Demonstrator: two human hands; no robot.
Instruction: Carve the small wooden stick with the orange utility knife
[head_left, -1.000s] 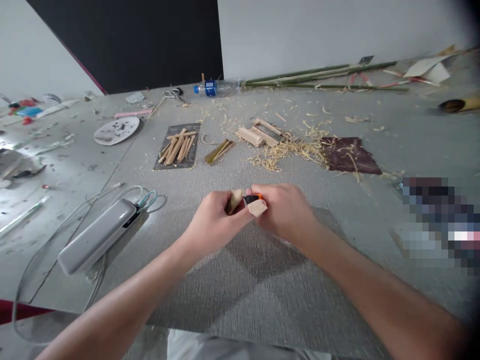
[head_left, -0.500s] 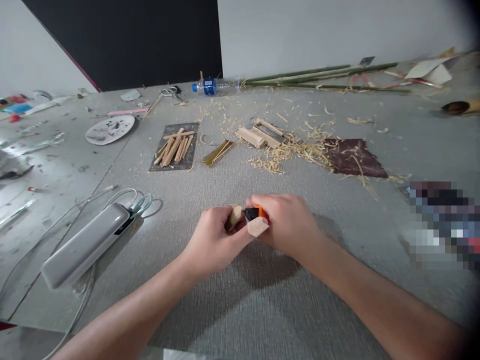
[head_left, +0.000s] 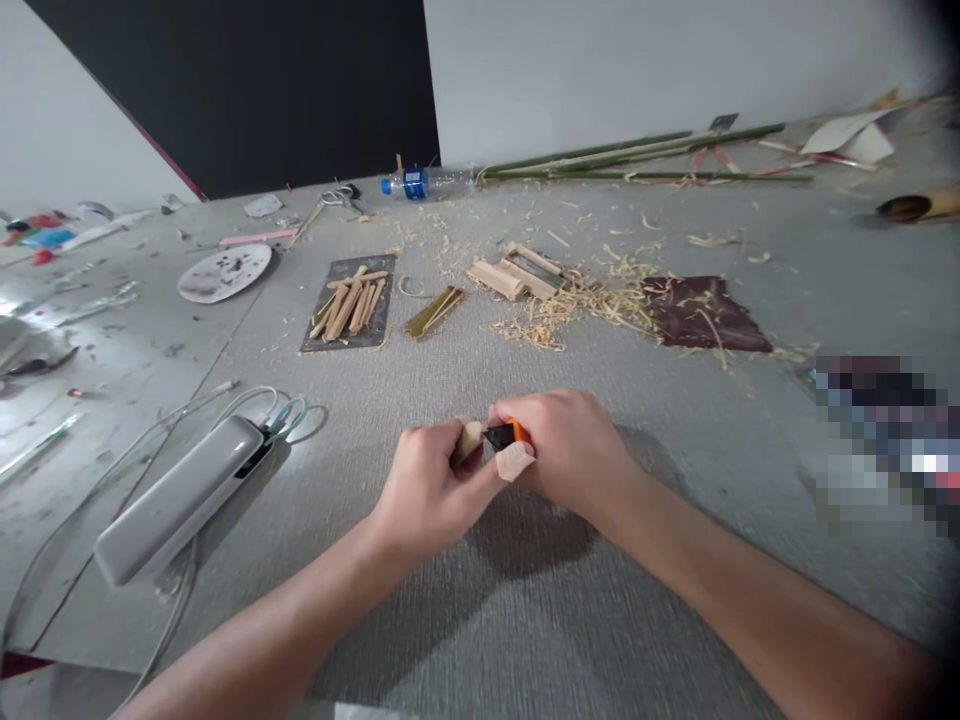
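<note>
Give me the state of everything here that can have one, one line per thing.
left hand, closed on the bamboo piece
right hand, closed on the orange knife
orange knife, tip against the bamboo piece
water bottle, lying on its side
grey power bank, cables plugged in
bamboo sticks, piled on the dark sheet
sandpaper, flat, strewn with shavings

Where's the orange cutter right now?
Head view, centre: the orange cutter is gripped in the right hand, its black tip at the bamboo piece held by the left hand.
</note>
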